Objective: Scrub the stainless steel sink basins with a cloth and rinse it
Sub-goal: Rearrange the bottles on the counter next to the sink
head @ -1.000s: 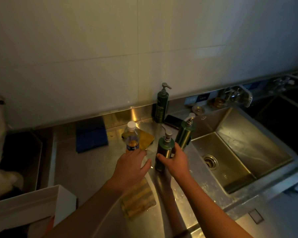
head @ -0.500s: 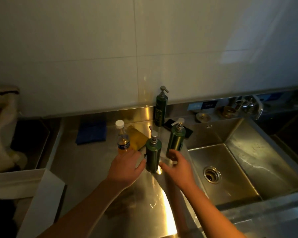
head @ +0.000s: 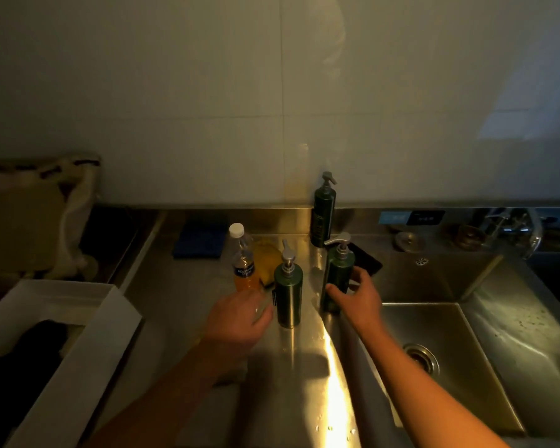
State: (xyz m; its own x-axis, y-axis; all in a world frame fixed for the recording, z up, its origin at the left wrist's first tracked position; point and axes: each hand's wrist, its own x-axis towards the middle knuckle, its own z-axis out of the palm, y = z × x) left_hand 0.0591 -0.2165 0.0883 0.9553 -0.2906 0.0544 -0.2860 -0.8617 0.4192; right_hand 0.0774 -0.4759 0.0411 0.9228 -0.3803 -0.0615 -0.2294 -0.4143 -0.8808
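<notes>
The stainless steel sink basin (head: 485, 344) lies at the right, its drain (head: 421, 357) near my right forearm. My right hand (head: 358, 299) grips the lower body of a green pump bottle (head: 337, 266) standing on the basin's left rim, thumb on one side and fingers on the other. My left hand (head: 240, 318) rests on the counter with loosely bent fingers, between a small bottle of orange liquid (head: 243, 263) and a second green pump bottle (head: 287, 295); it holds nothing visible. A yellow cloth (head: 267, 260) lies behind these bottles.
A tall dark pump bottle (head: 323, 215) stands against the backsplash. A blue cloth (head: 201, 240) lies at the back left, a flat dark object (head: 367, 261) on the basin's rim. The faucet (head: 511, 221) and a drain plug (head: 408, 240) are at back right. A white box (head: 78, 334) sits left.
My right hand let go of the middle pump bottle, moved right and took hold of the pump bottle by the basin. My left hand stayed by the small bottle. The view tilted up.
</notes>
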